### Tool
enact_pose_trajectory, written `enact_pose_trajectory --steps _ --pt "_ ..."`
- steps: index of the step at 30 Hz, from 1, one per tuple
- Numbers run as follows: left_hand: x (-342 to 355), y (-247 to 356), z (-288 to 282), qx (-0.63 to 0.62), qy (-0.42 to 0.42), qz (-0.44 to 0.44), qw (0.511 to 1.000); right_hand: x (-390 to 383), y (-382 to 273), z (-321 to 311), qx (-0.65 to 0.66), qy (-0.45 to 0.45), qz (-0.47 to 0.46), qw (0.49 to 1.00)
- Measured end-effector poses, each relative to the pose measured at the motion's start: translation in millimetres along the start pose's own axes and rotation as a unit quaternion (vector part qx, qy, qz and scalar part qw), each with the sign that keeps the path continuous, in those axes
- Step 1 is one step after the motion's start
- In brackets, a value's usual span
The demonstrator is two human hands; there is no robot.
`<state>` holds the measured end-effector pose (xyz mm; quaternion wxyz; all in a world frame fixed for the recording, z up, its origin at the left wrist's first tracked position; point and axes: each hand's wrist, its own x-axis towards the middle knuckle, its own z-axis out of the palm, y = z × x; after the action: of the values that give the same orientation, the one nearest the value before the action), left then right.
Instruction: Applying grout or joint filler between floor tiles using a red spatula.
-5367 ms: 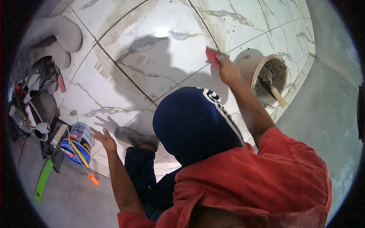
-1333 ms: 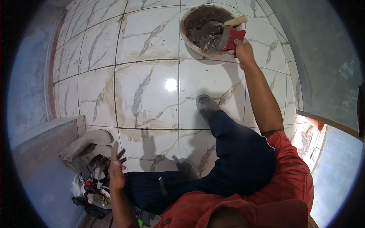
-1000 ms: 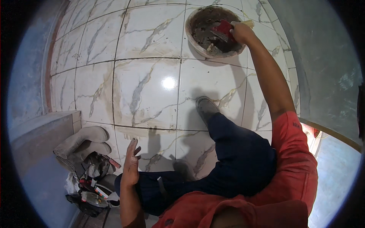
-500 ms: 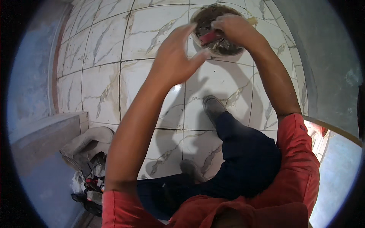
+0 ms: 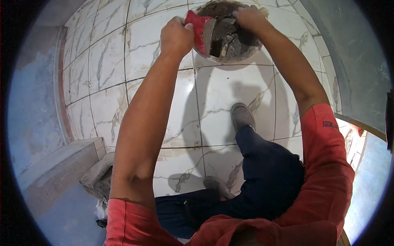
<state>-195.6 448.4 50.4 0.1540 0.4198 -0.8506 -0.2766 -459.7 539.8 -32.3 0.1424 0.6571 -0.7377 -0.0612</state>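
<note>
At the top stands a round, pale-rimmed bucket (image 5: pixel 234 61) with dark grey, wet paste (image 5: pixel 240 43) in it. My left hand (image 5: pixel 176 37) is closed on the edge of a flat red scraper (image 5: pixel 198 30), over the bucket's left side. Grey paste clings along the scraper's right part. Over the bucket's far right side, my right hand (image 5: pixel 252 19) is closed, its fingertips above the paste. A yellowish handle end (image 5: pixel 264 12) shows just beyond this hand; the rest of that tool is mostly hidden by the hand and paste.
White marble-patterned tiles (image 5: pixel 164 119) cover the floor, with my two shoes on them. A low ledge (image 5: pixel 61 164) juts from the blue wall at left, with a crumpled grey sack (image 5: pixel 96 176) beside it. A large grey panel (image 5: pixel 357 61) stands at right.
My left hand, open before, has closed on the red scraper and moved left with it. The scraper, earlier under my right hand, now lies over the bucket's left rim. My right hand has shifted slightly up.
</note>
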Motion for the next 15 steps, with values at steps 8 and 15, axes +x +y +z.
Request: enact_pose_trajectory --steps 8,15 --pt "-33 -12 5 -0.492 -0.092 -0.233 0.834 -5 -4 -11 -0.097 -0.035 -0.046 0.994" --pt "-53 -17 -9 -0.587 -0.09 -0.246 0.766 -36 26 -112 -0.043 -0.096 0.097 0.99"
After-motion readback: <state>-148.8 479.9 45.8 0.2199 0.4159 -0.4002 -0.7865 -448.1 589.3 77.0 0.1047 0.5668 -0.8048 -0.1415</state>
